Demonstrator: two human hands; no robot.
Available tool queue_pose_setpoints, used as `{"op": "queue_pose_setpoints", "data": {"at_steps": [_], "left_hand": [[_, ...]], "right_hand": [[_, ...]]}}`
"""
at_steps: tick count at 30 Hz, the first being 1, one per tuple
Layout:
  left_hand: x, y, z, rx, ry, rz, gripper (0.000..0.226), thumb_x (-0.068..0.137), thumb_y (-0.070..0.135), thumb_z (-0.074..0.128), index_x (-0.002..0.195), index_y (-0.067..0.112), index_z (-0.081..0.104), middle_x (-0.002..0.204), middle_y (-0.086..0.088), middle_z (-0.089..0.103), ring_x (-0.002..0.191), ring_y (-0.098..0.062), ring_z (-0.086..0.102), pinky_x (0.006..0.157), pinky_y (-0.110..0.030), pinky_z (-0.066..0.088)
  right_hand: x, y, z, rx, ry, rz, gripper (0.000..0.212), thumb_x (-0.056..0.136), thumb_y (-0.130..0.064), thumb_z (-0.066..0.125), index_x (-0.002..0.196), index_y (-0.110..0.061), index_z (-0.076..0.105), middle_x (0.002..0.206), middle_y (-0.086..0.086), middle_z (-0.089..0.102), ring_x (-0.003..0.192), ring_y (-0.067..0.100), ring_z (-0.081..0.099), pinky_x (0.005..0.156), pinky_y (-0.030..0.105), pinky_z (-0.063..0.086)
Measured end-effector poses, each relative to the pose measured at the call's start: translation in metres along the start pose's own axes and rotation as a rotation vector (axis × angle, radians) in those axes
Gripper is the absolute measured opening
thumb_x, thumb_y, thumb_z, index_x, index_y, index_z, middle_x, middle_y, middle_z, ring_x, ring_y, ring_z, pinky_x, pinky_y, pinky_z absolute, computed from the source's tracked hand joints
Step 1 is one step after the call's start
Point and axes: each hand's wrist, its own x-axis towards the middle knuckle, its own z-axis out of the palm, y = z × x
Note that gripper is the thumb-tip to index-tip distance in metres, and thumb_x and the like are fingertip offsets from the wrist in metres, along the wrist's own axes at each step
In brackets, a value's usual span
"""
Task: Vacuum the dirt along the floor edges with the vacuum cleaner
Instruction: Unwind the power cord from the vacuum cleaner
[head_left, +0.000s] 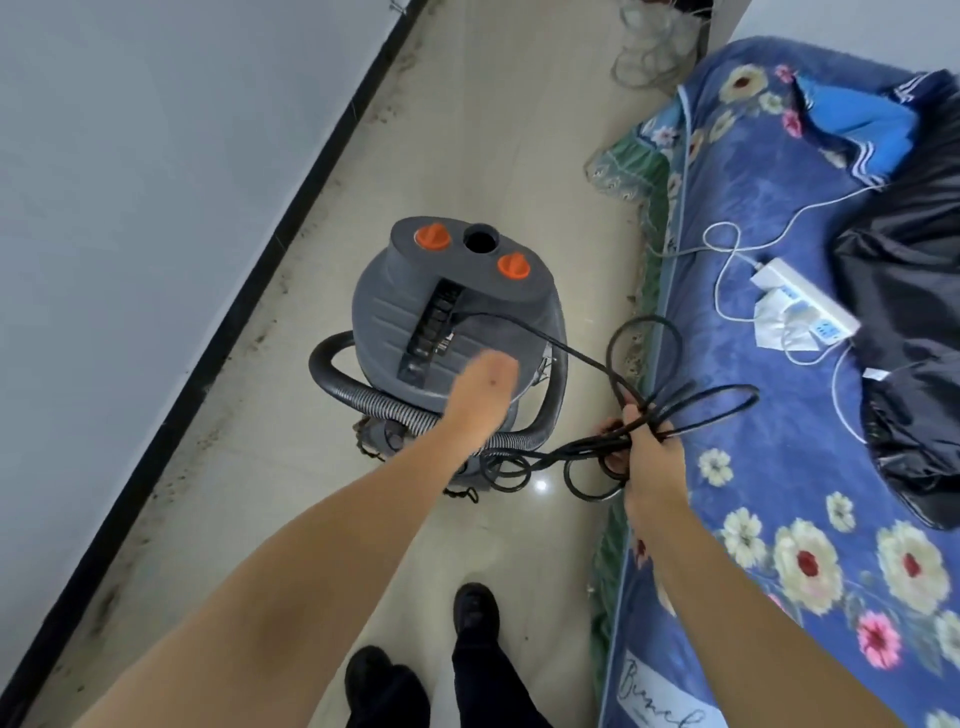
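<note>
Head view looks down a floor (488, 130) strip running from six toward twelve o'clock, with a dirty edge (249, 332) along the dark skirting at nine and a bed (779, 467) at three. Dead ahead stands the vacuum cleaner (447, 322), its hose (363, 395) looped round the base. The left hand (480, 384) reaches over the lid, blurred, so I cannot tell its grip. The right hand (644, 441), at two o'clock, clutches the coiled power cord (691, 410). The left is nearer the machine.
</note>
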Motion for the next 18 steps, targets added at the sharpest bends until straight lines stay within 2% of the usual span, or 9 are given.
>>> {"op": "queue_pose_setpoints", "data": {"at_steps": [2, 3, 6, 8, 9, 12, 14, 16, 18], "left_hand": [[-0.035, 0.021, 0.006, -0.103, -0.371, -0.036, 0.045, 0.103, 0.039, 0.032, 0.116, 0.012, 0.065, 0.111, -0.006, 0.067, 0.096, -0.011, 0.059, 0.089, -0.031, 0.042], [-0.051, 0.027, 0.007, -0.11, -0.455, -0.042, 0.053, 0.103, 0.045, 0.026, 0.123, 0.014, 0.064, 0.12, -0.006, 0.067, 0.108, -0.014, 0.06, 0.096, -0.03, 0.041], [-0.085, 0.035, -0.007, -0.205, -0.423, -0.119, 0.061, 0.103, 0.05, 0.019, 0.122, 0.014, 0.065, 0.125, -0.008, 0.064, 0.116, -0.019, 0.059, 0.105, -0.033, 0.041], [-0.099, 0.044, -0.027, -0.375, -0.415, -0.196, 0.06, 0.103, 0.049, 0.02, 0.122, 0.011, 0.062, 0.115, -0.007, 0.066, 0.1, -0.013, 0.064, 0.09, -0.023, 0.049], [-0.104, 0.052, -0.039, -0.485, -0.44, -0.223, 0.06, 0.103, 0.049, 0.02, 0.126, 0.009, 0.058, 0.112, -0.009, 0.066, 0.095, -0.014, 0.064, 0.085, -0.022, 0.051], [-0.121, 0.079, -0.075, -0.891, -0.512, -0.295, 0.058, 0.104, 0.043, 0.029, 0.129, -0.004, 0.05, 0.11, -0.018, 0.066, 0.096, -0.027, 0.065, 0.094, -0.039, 0.048], [-0.135, 0.096, -0.099, -1.048, -0.552, -0.326, 0.054, 0.103, 0.039, 0.033, 0.122, -0.008, 0.052, 0.1, -0.019, 0.069, 0.085, -0.027, 0.07, 0.091, -0.039, 0.05], [-0.155, 0.106, -0.117, -1.11, -0.609, -0.341, 0.044, 0.103, 0.034, 0.038, 0.11, -0.006, 0.056, 0.08, -0.012, 0.068, 0.067, -0.022, 0.067, 0.09, -0.039, 0.049], [-0.175, 0.11, -0.13, -0.962, -0.653, -0.239, 0.026, 0.102, 0.023, 0.042, 0.109, 0.001, 0.055, 0.068, -0.003, 0.06, 0.06, -0.016, 0.059, 0.087, -0.036, 0.052]], "right_hand": [[-0.019, -0.017, 0.003, 0.026, -0.15, -0.016, 0.013, 0.098, -0.009, 0.052, 0.093, -0.014, 0.063, 0.061, 0.0, 0.067, 0.056, 0.012, 0.065, 0.052, 0.022, 0.053], [-0.029, -0.023, 0.002, 0.033, -0.221, -0.023, 0.015, 0.097, -0.009, 0.051, 0.097, -0.015, 0.065, 0.065, 0.002, 0.068, 0.062, 0.014, 0.066, 0.058, 0.023, 0.055], [-0.06, -0.041, 0.0, 0.088, -0.404, -0.051, 0.025, 0.097, -0.004, 0.048, 0.1, -0.017, 0.069, 0.08, 0.005, 0.071, 0.079, 0.018, 0.067, 0.074, 0.03, 0.055], [-0.085, -0.05, 0.0, 0.076, -0.505, -0.081, 0.027, 0.096, -0.001, 0.048, 0.098, -0.016, 0.07, 0.085, 0.005, 0.071, 0.083, 0.017, 0.067, 0.076, 0.029, 0.056], [-0.098, -0.054, 0.0, 0.001, -0.548, -0.127, 0.027, 0.095, 0.001, 0.049, 0.099, -0.016, 0.069, 0.086, 0.004, 0.071, 0.084, 0.018, 0.066, 0.077, 0.03, 0.056], [-0.145, -0.064, 0.0, -0.354, -0.687, -0.28, 0.032, 0.092, 0.01, 0.05, 0.097, -0.017, 0.067, 0.085, 0.001, 0.07, 0.086, 0.017, 0.062, 0.081, 0.031, 0.051], [-0.173, -0.068, -0.002, -0.53, -0.799, -0.354, 0.027, 0.09, 0.013, 0.052, 0.094, -0.01, 0.066, 0.09, 0.014, 0.067, 0.089, 0.021, 0.061, 0.083, 0.034, 0.049], [-0.196, -0.07, -0.007, -0.717, -0.93, -0.415, 0.013, 0.089, 0.01, 0.058, 0.1, 0.006, 0.062, 0.094, 0.029, 0.06, 0.089, 0.028, 0.059, 0.085, 0.038, 0.049], [-0.208, -0.071, -0.014, -0.798, -1.063, -0.357, 0.019, 0.087, 0.012, 0.059, 0.104, 0.019, 0.054, 0.089, 0.021, 0.058, 0.085, 0.02, 0.057, 0.082, 0.029, 0.049]]}}
